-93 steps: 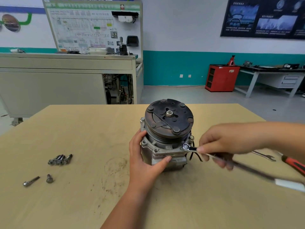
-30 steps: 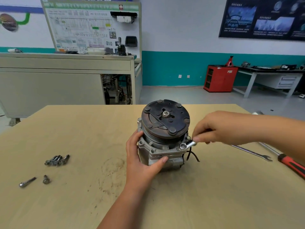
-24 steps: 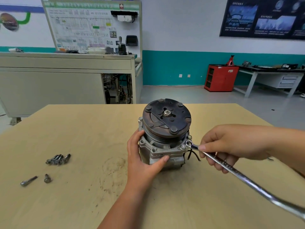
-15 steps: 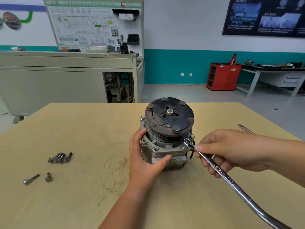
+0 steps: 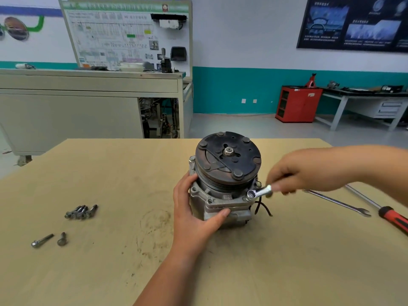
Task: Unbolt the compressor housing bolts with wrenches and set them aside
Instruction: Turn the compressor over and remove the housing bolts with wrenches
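Note:
The compressor stands upright on the wooden table, its dark clutch plate facing up. My left hand grips the grey housing from the left, thumb across the front. My right hand pinches a ring wrench whose ring end sits over a bolt on the housing's front right corner; the handle is hidden behind my hand. Several removed bolts lie in a cluster at the left, with two more bolts nearer the front.
An open-end wrench and a red-handled screwdriver lie on the table at the right. A black wire curls out by the compressor's right side. Behind the table stand a grey bench and a red cabinet.
The wrench handle has swung from pointing toward me at the lower right to pointing back right, behind my right hand. My left hand keeps its grip on the housing.

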